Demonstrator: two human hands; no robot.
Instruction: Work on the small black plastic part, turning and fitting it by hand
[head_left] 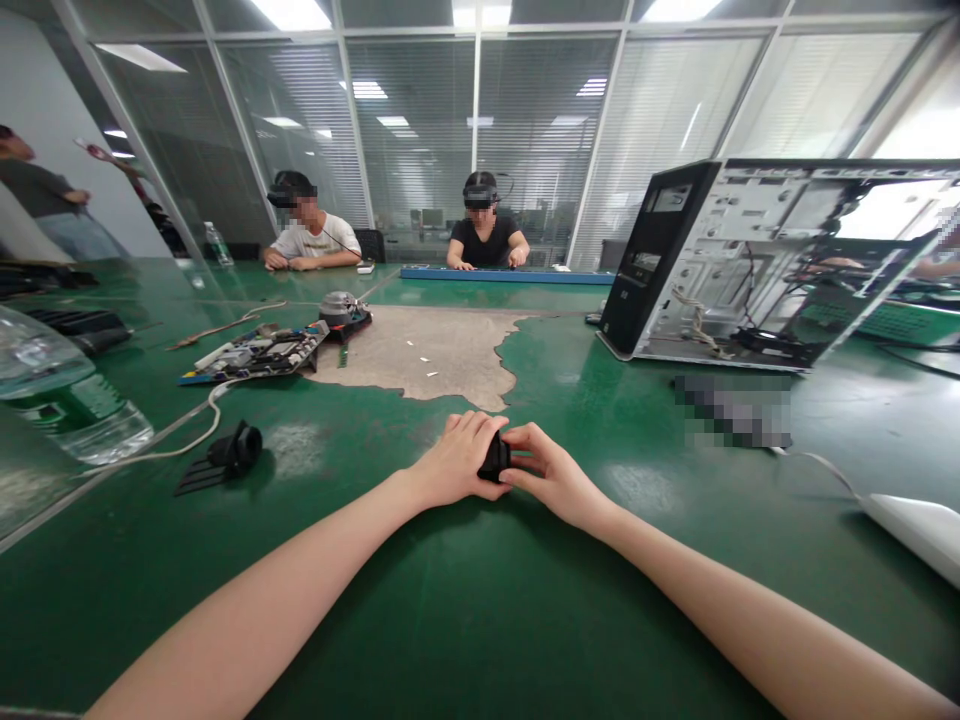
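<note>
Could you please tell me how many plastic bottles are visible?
2: a near bottle at the left edge, partly out of frame, and a far bottle left of the person in white. Others may be hidden.

Both bare forearms slant inward from the near edge of the tabletop (450,620), the left forearm (262,590) from its left corner, the right forearm (720,595) from its right. The left hand (459,458) is palm down, fingers close together and curled over, thumb stretched toward the right. The right hand (551,472) is turned inward, index finger and thumb bent in a pinch. The two thumb tips lie close together; whether they touch is unclear.
</note>
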